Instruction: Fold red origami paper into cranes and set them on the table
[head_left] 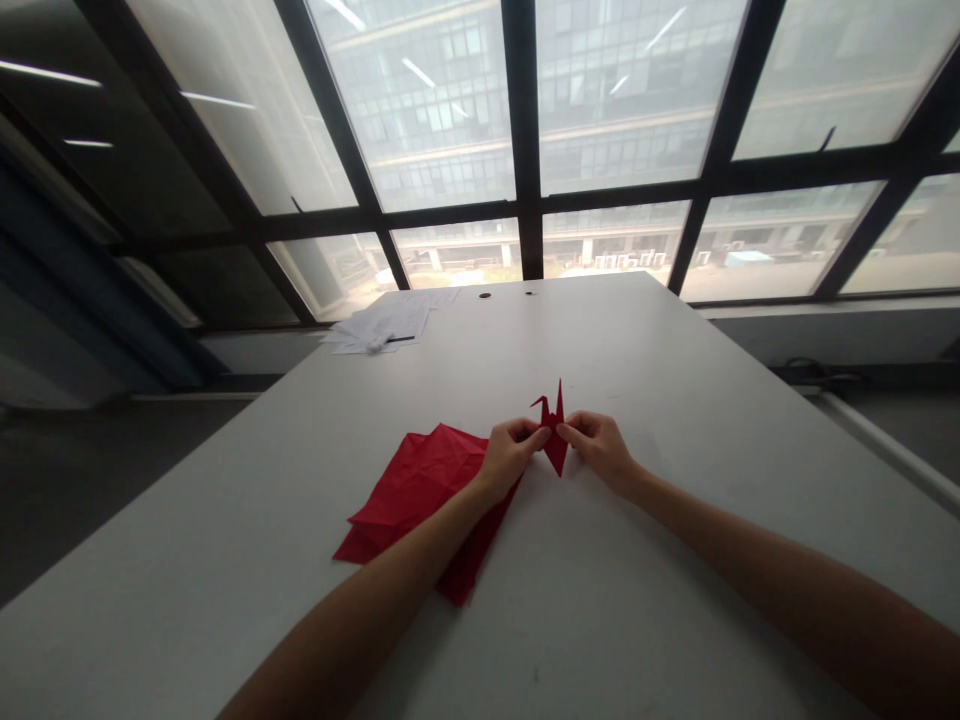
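Note:
A small red origami crane (pixel 556 455) is held between both hands, just above the white table. Its bent head points up and left, its tail rises straight, and one wing tip hangs downward. My left hand (pixel 512 455) pinches the crane from the left with thumb and fingers. From the other side, my right hand (pixel 604 450) pinches it too, thumb toward me. Creased red paper sheets (pixel 420 490) lie in a loose pile beneath and left of my left forearm, which hides part of them.
The white table (pixel 637 610) stretches away toward large dark-framed windows (pixel 529 130). At its far left lie white papers (pixel 382 320) with a dark pen (pixel 400 339) on them. A blue curtain (pixel 90 270) hangs at the left, and a cable (pixel 806 370) lies beyond the right edge.

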